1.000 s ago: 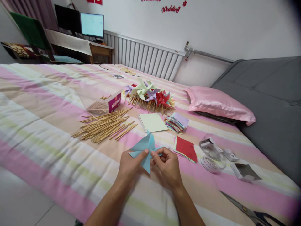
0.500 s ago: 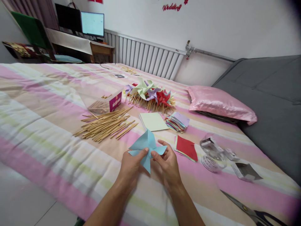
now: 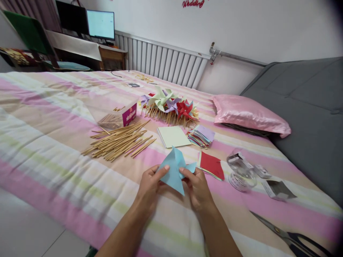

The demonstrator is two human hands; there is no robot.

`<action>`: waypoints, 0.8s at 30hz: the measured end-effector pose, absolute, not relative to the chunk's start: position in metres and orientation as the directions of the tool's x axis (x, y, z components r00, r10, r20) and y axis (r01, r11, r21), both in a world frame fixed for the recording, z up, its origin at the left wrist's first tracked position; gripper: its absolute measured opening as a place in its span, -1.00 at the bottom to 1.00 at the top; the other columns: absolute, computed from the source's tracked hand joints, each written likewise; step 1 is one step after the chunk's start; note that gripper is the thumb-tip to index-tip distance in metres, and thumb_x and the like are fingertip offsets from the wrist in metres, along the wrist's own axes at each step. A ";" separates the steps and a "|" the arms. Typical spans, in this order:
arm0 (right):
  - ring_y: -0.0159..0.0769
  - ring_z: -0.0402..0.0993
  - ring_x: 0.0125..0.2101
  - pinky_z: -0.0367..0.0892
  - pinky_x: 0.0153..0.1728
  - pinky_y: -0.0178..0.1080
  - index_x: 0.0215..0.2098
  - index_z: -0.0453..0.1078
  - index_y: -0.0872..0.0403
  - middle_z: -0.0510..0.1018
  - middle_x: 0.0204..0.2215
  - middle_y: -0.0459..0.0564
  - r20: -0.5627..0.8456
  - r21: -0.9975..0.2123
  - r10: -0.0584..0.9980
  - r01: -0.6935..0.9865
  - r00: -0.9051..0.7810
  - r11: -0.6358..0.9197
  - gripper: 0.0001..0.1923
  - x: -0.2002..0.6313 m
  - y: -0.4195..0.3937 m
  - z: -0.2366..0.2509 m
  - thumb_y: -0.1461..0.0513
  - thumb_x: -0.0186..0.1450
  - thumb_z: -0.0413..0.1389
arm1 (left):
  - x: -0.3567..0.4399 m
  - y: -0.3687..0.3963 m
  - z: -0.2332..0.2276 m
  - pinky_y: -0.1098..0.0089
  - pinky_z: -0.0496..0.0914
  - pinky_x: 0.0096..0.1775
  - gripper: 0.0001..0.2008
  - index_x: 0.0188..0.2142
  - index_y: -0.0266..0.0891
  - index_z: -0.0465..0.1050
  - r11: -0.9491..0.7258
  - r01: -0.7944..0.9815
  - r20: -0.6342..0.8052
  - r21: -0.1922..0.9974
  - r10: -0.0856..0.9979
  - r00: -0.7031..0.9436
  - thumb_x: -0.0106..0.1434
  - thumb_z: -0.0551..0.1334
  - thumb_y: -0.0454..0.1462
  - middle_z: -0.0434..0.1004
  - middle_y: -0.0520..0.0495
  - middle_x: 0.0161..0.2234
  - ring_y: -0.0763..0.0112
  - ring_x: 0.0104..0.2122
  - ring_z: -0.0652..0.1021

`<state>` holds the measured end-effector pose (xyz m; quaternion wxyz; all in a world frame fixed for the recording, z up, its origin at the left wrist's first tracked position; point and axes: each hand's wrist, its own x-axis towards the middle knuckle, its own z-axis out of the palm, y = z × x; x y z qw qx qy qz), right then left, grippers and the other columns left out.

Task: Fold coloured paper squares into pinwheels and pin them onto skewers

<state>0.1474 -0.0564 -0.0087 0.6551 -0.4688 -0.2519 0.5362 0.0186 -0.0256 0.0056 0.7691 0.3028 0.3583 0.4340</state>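
Striped bedspread (image 3: 53, 117) on a bed, radiator (image 3: 163, 64) and monitor (image 3: 100, 25) behind, grey sofa (image 3: 308, 117) at right. Both hands low centre: left hand (image 3: 148, 187) and right hand (image 3: 198, 187) each pinch the blue pinwheel (image 3: 175, 171), held just above the bedspread. Sticks (image 3: 119, 142) lie left of it, red paper (image 3: 211, 165) just right, finished pinwheels (image 3: 171, 107) beyond, scissors (image 3: 292, 237) bottom right

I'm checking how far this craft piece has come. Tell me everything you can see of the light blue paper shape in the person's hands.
The light blue paper pinwheel looks like thin matte craft paper, cut and folded into pointed vanes that meet near the middle. One vane points up, one right, one down. It is held just above the striped bedspread, pinched from both sides: the left hand grips its left part, the right hand its right. No stick is attached that I can see.
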 end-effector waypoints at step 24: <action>-0.49 0.15 -0.64 0.10 -0.57 -0.37 -0.59 0.30 0.12 0.32 -0.66 -0.20 -0.158 -0.967 0.983 -0.216 0.095 -0.135 -0.75 0.160 -0.061 -0.011 0.18 0.01 0.27 | 0.011 -0.018 -0.003 0.40 0.34 -0.48 -0.85 -0.55 -0.32 0.54 0.358 -0.089 -0.294 0.930 0.865 0.407 -0.16 0.39 -0.28 0.50 -0.06 -0.59 0.33 -0.55 0.48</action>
